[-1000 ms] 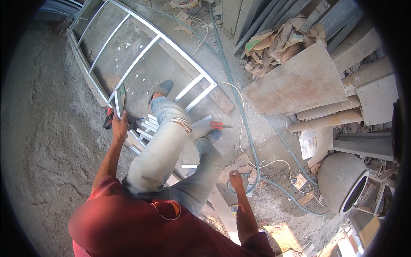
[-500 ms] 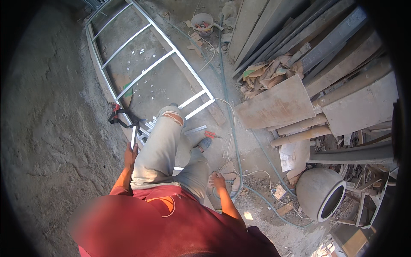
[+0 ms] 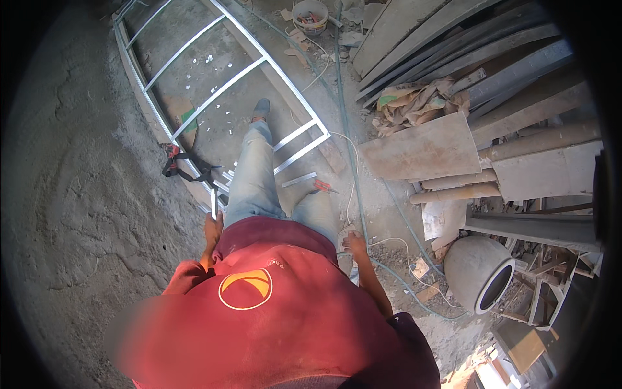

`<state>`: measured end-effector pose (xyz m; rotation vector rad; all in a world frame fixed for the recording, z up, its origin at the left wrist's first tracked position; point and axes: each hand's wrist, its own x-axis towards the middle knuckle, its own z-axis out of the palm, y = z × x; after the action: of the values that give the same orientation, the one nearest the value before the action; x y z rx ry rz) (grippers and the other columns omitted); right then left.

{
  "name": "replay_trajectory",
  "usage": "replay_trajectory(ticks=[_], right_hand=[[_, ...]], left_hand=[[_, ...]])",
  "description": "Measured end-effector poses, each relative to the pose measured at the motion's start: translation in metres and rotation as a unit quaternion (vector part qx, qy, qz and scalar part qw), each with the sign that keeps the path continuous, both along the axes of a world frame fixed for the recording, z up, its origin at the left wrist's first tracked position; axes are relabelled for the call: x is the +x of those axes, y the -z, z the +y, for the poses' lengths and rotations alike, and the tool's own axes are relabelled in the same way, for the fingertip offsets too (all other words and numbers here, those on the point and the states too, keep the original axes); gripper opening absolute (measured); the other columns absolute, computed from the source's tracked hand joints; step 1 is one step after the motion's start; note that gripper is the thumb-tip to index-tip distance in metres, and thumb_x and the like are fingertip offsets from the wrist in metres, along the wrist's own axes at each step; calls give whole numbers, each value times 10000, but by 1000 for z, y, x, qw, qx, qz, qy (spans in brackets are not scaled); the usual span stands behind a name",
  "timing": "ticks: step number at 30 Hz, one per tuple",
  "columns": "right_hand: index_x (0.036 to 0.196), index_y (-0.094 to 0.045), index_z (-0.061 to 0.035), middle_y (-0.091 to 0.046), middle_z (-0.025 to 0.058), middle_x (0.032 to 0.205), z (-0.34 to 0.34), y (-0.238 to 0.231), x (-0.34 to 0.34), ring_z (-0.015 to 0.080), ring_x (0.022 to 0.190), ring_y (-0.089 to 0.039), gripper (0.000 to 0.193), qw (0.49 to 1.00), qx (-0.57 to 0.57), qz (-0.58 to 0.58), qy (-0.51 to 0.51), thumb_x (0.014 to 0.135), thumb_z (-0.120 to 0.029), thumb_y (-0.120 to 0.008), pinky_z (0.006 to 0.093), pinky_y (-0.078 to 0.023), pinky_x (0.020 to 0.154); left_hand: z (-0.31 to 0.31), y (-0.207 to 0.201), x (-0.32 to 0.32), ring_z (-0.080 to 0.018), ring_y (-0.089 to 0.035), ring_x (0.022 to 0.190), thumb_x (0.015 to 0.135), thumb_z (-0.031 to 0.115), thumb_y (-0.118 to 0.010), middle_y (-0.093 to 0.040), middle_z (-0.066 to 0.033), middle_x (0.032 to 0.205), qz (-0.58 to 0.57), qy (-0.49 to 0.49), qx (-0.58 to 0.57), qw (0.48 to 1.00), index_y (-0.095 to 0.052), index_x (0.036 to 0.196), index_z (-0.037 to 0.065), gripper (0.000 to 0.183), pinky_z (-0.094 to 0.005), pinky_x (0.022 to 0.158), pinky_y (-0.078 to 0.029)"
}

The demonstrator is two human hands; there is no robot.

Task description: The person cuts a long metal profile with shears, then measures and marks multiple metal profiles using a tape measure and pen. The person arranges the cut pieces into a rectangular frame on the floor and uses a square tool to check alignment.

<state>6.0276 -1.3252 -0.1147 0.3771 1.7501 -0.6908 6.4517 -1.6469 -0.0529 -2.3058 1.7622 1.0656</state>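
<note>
My left hand (image 3: 212, 232) hangs by my left thigh and grips a short pale metal strip (image 3: 212, 211) that points forward. My right hand (image 3: 354, 244) hangs beside my right leg with its fingers loose and nothing in it. I stand in a red shirt and jeans, and my left foot (image 3: 261, 108) is set inside a long white metal frame (image 3: 214, 97) that lies on the concrete floor. A red-and-black clamp tool (image 3: 173, 162) sits on the frame's left rail just ahead of my left hand.
A short metal piece (image 3: 299, 179) and red-handled pliers (image 3: 324, 187) lie near my right knee. Cables (image 3: 353, 168) run across the floor. Boards and planks (image 3: 424, 150) are stacked on the right, with a round grey pot (image 3: 478, 272) and a bucket (image 3: 310, 14) farther off.
I have risen from a crouch over the frame to standing. My left hand left the clamp and lifted away with the metal strip. My right hand came off the floor.
</note>
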Motion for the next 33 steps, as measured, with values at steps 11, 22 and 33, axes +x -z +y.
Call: replay_trajectory(ticks=[11,22,33], right_hand=[[1182,-651,-28,-682,214,1111,-119,22,86,362,1048,-658,372,983,-82,80,-141,952,-310,-576,429,-521,855],[1190,-681,-44,-700,204,1148,-443,-79,-24,315,1055,-682,369,962,66,216,-152,912,-281,-630,388,-515,914],[1234,-612,-56,-690,89,999,-615,-93,-94,197,817,-671,345,990,-52,129,-26,985,-293,-582,343,-550,682]], left_hand=[[-308,58,-68,-130,-530,732,992,249,-579,-553,-45,821,202,-62,69,975,-510,1064,-4,272,-313,625,-476],[-611,-19,-168,-138,-517,647,980,312,-594,-540,-38,737,243,-21,-16,970,-571,1018,36,280,-313,581,-426],[-489,1,-18,-107,-460,454,985,259,-569,-488,-7,620,186,-153,181,954,-526,1032,52,216,-292,380,-348]])
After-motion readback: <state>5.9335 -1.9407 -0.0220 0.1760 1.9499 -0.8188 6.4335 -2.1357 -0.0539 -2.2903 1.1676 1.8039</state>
